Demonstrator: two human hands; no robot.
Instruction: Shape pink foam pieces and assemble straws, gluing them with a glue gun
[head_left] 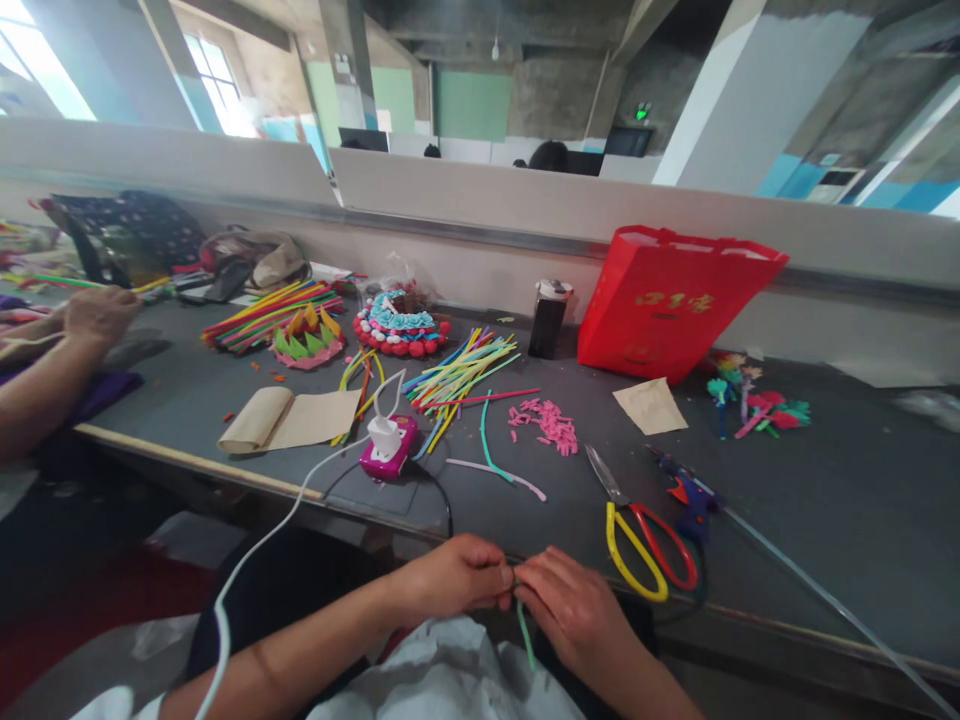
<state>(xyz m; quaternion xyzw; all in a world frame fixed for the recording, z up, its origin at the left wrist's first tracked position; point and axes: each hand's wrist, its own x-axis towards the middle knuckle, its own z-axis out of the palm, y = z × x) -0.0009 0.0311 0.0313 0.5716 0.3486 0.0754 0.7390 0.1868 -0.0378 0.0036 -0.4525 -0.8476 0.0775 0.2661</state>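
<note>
My left hand (457,575) and my right hand (574,605) meet at the near edge of the grey table (825,520), over my lap. Both pinch a thin green pipe cleaner (525,630), whose free end hangs down between them. Just beyond my hands lie a loose green pipe cleaner (489,450) and a pale pink one (499,475). Yellow-and-red scissors (637,535) lie right of my right hand, with a blue glue gun (690,495) beside them.
A pink power strip (388,447) with a white plug and cable, a pile of coloured pipe cleaners (461,370), pink bits (551,422), a red bag (667,300), a dark bottle (549,318) and finished crafts (397,325) sit on the table. Another person's arm (60,350) is at the left.
</note>
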